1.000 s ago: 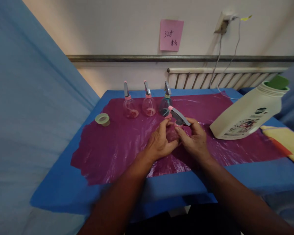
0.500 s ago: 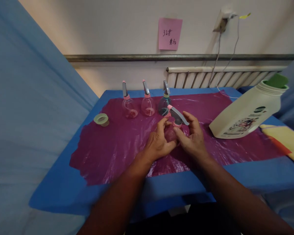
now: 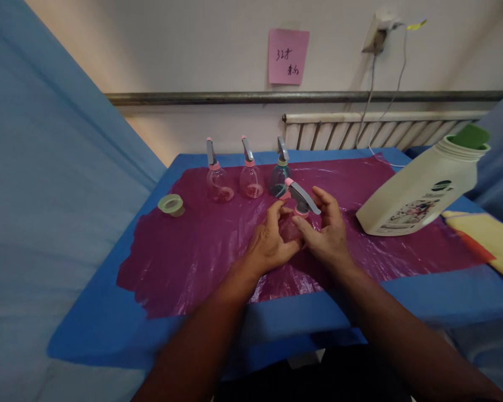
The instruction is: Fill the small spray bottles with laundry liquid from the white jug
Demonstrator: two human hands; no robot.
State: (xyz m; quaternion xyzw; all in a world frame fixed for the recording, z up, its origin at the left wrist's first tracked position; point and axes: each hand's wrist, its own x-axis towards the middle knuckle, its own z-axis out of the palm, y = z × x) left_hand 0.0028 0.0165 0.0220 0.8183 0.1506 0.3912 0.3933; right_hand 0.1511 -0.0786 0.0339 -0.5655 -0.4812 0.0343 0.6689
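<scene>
A spray bottle [image 3: 303, 197] with a grey trigger head, pink nozzle and pink collar stands between my hands over the purple plastic sheet [image 3: 201, 251]. Around the left side of its clear body curl the fingers and thumb of my left hand [image 3: 270, 241]. My right hand [image 3: 327, 231] is closed about the right side, its thumb just below the collar and its fingers curved behind the trigger head. Much of the bottle's body is hidden by both hands. Behind it are two pink spray bottles [image 3: 220, 181] [image 3: 251, 177] and a teal one [image 3: 280, 176], all upright.
A large cream jug [image 3: 419, 190] with a green piece in its mouth stands at right, beside a yellow cloth [image 3: 484, 234]. A small pale green cup-like cap [image 3: 171, 205] sits at left. Blue cloth [image 3: 96, 312] covers the table; a radiator [image 3: 385, 131] is behind.
My view has shifted slightly, so the things appear a little farther left. Both hands keep nearly the same hold on the spray bottle.
</scene>
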